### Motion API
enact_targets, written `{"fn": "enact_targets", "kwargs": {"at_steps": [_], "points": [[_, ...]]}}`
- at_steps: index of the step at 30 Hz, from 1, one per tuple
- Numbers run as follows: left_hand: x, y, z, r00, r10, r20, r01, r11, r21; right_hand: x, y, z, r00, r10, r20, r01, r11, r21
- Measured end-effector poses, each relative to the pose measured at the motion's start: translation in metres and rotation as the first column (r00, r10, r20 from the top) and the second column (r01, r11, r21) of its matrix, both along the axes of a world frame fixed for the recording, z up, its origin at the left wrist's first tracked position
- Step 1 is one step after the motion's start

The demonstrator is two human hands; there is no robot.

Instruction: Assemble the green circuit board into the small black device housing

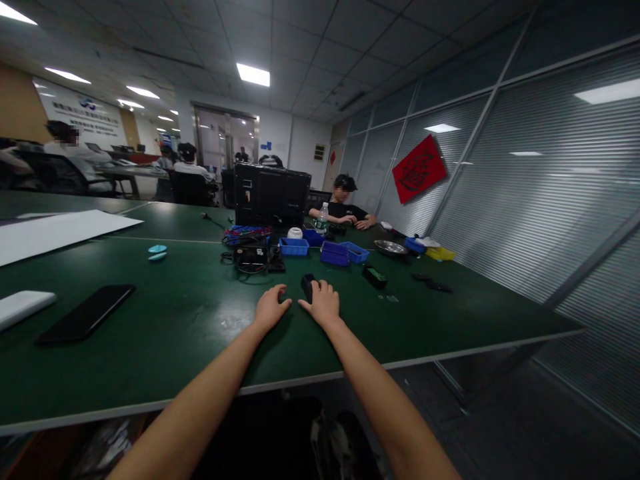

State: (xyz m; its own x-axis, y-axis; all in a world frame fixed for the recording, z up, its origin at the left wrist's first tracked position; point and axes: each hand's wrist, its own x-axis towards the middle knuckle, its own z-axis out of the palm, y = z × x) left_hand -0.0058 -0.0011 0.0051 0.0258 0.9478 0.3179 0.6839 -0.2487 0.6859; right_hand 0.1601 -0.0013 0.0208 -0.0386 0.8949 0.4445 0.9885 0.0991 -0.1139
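Note:
My left hand point(272, 307) is low over the green table point(190, 333), its thumb apart from its fingers and nothing held. Just right of it, my right hand point(324, 304) has its thumb and fingers around the near right side of a small black object point(307, 285), whose exact kind I cannot make out. Beyond the hands sit a dark box with a green top point(375, 277), a purple-blue bin point(335, 253) and a blue bin point(294, 247). Some small clear pieces point(392, 299) lie to the right.
A black device with cables point(251, 256), a monitor point(273, 195), a bottle point(323, 219) and a metal bowl point(391, 248) stand farther back. On the left lie a black phone-like slab point(87, 313) and a white slab point(25, 307). A person point(345, 205) sits across the table.

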Motion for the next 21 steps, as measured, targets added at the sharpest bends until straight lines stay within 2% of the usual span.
{"fn": "enact_targets", "kwargs": {"at_steps": [4,9,12,17,21], "points": [[0.000,0.000,0.000,1.000,-0.007,0.004,0.007,1.000,0.005,0.002,0.003,-0.001,0.978,0.046,-0.203,-0.047,0.999,0.001],[-0.001,0.000,0.000,1.000,-0.003,-0.009,0.003,1.000,0.000,0.015,0.015,-0.003,0.865,-0.033,-0.500,-0.028,0.993,-0.115],[-0.001,0.000,0.000,1.000,-0.004,-0.005,0.004,1.000,0.007,0.016,0.020,-0.006,0.836,0.009,-0.548,-0.085,0.990,-0.113],[0.000,0.001,0.001,1.000,0.006,0.018,-0.006,1.000,0.013,0.011,0.022,-0.013,0.822,0.124,-0.555,-0.181,0.982,-0.048],[0.000,0.003,0.000,0.999,0.007,0.040,-0.009,1.000,0.028,0.007,0.020,-0.015,0.775,0.232,-0.587,-0.279,0.960,0.011]]}}
